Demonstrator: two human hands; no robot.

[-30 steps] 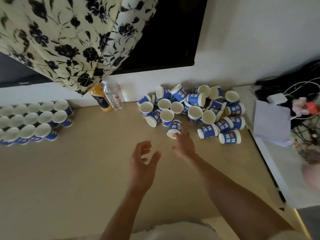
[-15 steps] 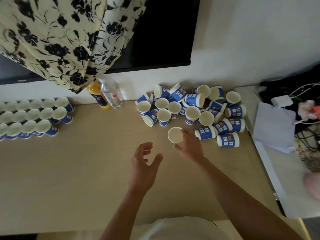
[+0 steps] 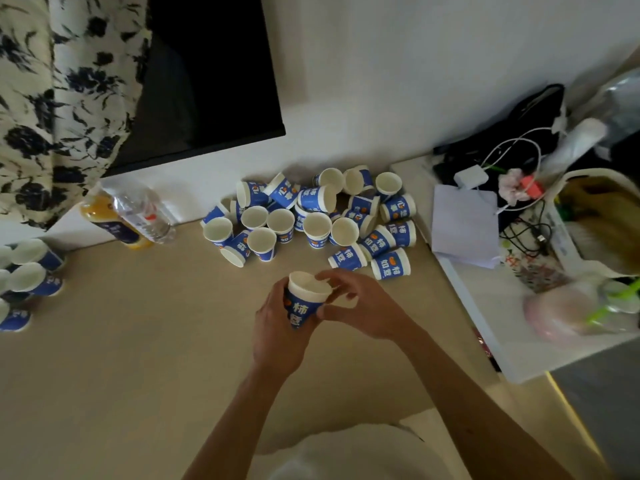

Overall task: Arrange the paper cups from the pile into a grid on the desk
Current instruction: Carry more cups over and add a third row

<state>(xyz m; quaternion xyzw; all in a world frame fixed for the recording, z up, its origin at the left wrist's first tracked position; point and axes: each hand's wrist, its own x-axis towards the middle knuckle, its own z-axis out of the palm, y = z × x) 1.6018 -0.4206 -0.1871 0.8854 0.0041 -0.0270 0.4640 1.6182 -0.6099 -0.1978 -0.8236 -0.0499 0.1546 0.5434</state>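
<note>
Beige desk (image 3: 104,375) against white wall (image 3: 381,81), dark screen (image 3: 207,81)

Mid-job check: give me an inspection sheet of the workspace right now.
Surface: tan desk, no spills seen.
Job's things: cup in both hands; pile of cups at back; grid of cups at left edge.
Clutter: water bottle, juice bottle by wall; paper, charger on side table.
Hands: left hand grips cup's side; right hand holds its rim.
Cables: white cable, black cable on side table.
Surroundings: curtain, dark screen, wall.
</note>
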